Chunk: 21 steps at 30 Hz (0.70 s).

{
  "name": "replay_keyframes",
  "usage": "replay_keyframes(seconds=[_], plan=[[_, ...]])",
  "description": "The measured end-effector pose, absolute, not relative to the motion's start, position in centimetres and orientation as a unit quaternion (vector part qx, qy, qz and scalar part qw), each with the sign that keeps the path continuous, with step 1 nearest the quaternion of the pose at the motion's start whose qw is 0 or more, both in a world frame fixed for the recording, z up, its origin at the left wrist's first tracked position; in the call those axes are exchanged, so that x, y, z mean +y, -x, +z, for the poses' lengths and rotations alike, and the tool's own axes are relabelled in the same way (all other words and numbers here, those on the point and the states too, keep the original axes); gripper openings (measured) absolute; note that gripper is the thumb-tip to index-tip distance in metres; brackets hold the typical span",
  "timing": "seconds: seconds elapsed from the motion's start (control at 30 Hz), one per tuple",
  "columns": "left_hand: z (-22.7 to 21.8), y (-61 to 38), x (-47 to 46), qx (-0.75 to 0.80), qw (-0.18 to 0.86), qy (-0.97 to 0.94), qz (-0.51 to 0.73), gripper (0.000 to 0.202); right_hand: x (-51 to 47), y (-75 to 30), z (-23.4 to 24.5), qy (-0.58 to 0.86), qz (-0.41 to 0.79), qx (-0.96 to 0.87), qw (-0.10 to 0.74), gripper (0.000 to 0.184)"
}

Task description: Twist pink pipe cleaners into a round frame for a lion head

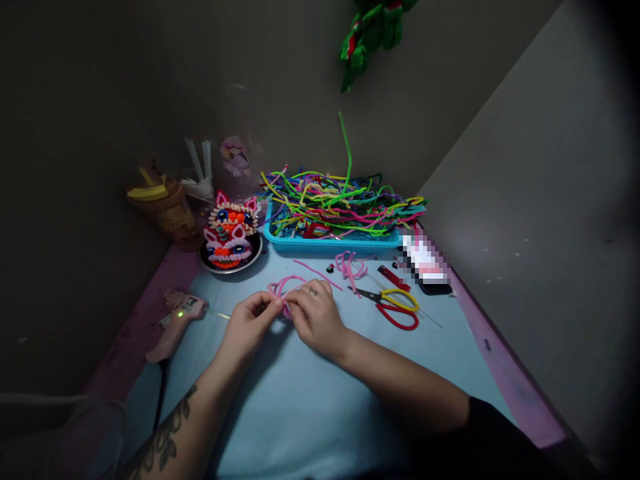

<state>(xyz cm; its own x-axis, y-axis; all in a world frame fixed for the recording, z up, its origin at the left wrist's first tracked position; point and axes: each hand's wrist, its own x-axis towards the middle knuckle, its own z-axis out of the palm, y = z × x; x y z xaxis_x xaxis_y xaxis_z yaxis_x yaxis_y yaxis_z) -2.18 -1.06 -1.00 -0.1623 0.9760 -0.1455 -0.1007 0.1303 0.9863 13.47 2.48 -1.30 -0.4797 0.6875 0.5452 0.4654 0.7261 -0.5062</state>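
Note:
Both hands meet above the light blue table cover, pinching one bent pink pipe cleaner [280,287] between them. My left hand [255,317] has thumb and index finger closed on its left side. My right hand [317,313], with a dark mark or ring on a finger, grips it from the right and hides part of it. Loops of the pink stem stick up beyond the fingertips. Just past the hands lie a straight pink pipe cleaner [315,272] and a loose pink coil of pipe cleaners [350,267].
Scissors [395,303] with yellow and red handles lie right, near a red cutter [395,278] and a phone [425,267]. A lit glue gun [180,317] sits left. Behind stand a bowl [233,268] with fuzzy animal heads and a blue tray [330,245] of colourful pipe cleaners.

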Motion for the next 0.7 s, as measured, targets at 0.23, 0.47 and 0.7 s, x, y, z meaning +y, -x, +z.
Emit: replay_keyframes(seconds=[0.23,0.47,0.7], plan=[[-1.21,2.44,-0.94,0.569,0.49,-0.401,0.524,0.024,2.71,-13.42,-1.34,0.327,0.169,-0.844,0.39,0.015],[-0.96,3.07,-0.66,0.519,0.561,-0.27,0.586,0.028,2.55,-13.74,-1.25,0.322,0.1,-0.811,0.479,0.016],[-0.32,2.91,-0.67,0.483,0.605,-0.205,0.599,0.032,2.66,-13.65,-1.93,0.344,0.081,-0.823,0.443,0.007]])
